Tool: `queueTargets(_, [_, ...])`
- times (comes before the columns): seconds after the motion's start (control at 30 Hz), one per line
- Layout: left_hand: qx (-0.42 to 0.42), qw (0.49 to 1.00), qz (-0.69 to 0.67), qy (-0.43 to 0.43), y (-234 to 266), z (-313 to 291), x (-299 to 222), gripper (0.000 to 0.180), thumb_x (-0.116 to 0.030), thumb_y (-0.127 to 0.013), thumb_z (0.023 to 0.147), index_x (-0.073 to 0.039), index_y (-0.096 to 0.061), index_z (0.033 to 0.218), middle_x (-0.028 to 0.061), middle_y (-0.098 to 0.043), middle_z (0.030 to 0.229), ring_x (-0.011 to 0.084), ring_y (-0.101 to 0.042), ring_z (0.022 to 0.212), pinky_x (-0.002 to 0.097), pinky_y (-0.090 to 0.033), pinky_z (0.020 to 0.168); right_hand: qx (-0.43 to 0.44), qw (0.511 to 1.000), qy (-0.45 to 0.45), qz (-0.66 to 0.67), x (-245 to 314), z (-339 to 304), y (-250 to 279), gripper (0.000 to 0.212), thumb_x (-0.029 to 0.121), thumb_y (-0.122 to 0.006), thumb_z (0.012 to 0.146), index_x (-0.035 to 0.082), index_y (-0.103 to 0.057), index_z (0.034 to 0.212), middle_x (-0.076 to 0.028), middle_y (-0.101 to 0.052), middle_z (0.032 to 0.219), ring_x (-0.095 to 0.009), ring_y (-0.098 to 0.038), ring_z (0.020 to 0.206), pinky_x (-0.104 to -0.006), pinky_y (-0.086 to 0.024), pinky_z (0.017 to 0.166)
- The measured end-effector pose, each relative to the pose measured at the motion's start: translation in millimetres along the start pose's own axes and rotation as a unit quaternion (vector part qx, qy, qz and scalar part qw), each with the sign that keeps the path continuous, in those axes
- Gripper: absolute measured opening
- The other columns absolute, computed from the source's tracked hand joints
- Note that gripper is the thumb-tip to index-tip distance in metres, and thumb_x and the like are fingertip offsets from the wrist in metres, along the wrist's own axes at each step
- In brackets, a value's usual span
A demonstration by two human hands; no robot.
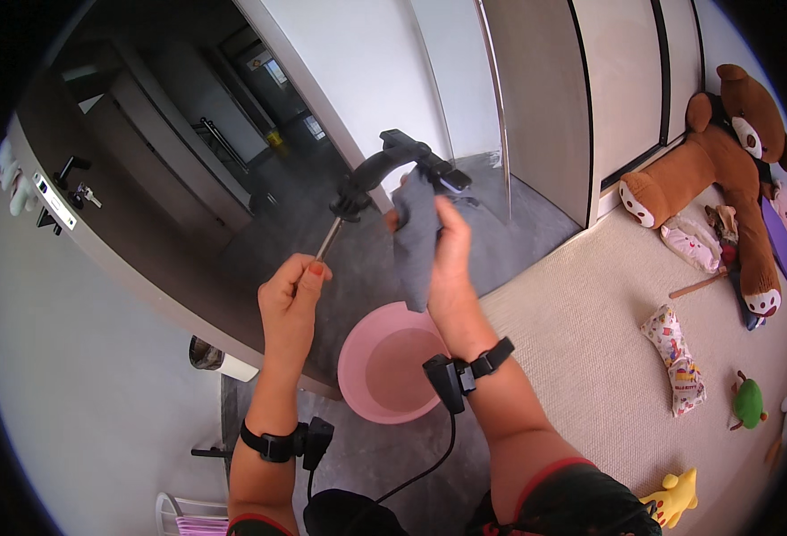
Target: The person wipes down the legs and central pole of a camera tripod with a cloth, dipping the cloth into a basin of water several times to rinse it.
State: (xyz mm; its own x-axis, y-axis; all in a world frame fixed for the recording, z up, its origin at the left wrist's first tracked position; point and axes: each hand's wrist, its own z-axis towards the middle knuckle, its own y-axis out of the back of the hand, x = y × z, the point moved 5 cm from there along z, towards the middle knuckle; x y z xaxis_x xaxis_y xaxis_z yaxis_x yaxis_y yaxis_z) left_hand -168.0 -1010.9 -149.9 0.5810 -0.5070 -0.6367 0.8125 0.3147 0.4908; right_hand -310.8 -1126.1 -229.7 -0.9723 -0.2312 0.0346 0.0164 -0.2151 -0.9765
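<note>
Left hand (290, 290) has a thin metal rod (328, 241) with a curved black mount (382, 168) on top, right hand (452, 259) holds a grey cloth (416, 234) up at the mount's far end. Pink tub (356, 359) sits below, big brown teddy (711, 165) sprawls off right.

Can see shiny metal on the thin rod (329, 239) and matt black plastic on the curved bracket (382, 166). Can notice also soft, matt fabric in the grey cloth (417, 239), smooth plastic in the pink basin (354, 380), rough weave in the beige carpet (581, 348), and fuzzy plush on the brown teddy bear (728, 163).
</note>
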Motion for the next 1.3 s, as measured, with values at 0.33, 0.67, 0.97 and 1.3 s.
queueTargets(0.33, [-0.043, 0.999, 0.025, -0.016, -0.2, 8.6, 1.9, 0.023, -0.021, -0.053, 0.097, -0.004, -0.059, 0.083, -0.0089, -0.036, 0.061, -0.0005, -0.028, 0.053, 0.0185, -0.02, 0.048, -0.092, 0.979, 0.177, 0.033, 20.0, -7.2, -9.8, 0.023, 0.014, -0.053, 0.086, -0.001, -0.062, 0.1, -0.011, -0.066, 0.097, -0.023, -0.064, 0.087, -0.0338, -0.051, 0.078])
queueTargets(0.67, [-0.071, 0.991, 0.098, -0.058, 1.1, 7.0, -5.1, 0.023, -0.02, -0.055, 0.095, -0.002, -0.057, 0.081, -0.0038, -0.041, 0.062, 0.0032, -0.034, 0.056, 0.021, -0.028, 0.051, -0.111, 0.941, 0.277, -0.162, 19.4, -51.4, -56.6, 0.013, 0.001, -0.055, 0.085, 0.0, -0.06, 0.097, -0.003, -0.061, 0.088, -0.012, -0.056, 0.078, -0.0266, -0.046, 0.07])
queueTargets(0.97, [-0.08, 0.992, 0.086, -0.042, 7.4, 4.9, -9.3, 0.02, -0.019, -0.054, 0.095, -0.002, -0.058, 0.083, -0.0062, -0.043, 0.066, 0.0024, -0.034, 0.059, 0.0196, -0.026, 0.052, -0.063, 0.963, 0.203, -0.164, -9.7, -48.8, -64.3, 0.017, -0.001, -0.051, 0.086, 0.0, -0.06, 0.101, -0.003, -0.061, 0.091, -0.011, -0.056, 0.082, -0.0254, -0.046, 0.072])
queueTargets(1.3, [-0.053, 0.993, 0.081, -0.067, -8.9, -9.4, -12.3, 0.022, -0.019, -0.058, 0.093, -0.001, -0.057, 0.081, -0.0014, -0.045, 0.06, 0.0042, -0.038, 0.055, 0.0217, -0.032, 0.05, 0.149, 0.983, 0.051, 0.09, 28.5, -12.1, -47.6, 0.037, 0.007, -0.047, 0.086, -0.007, -0.053, 0.12, -0.018, -0.061, 0.116, -0.03, -0.06, 0.108, -0.0429, -0.049, 0.096])
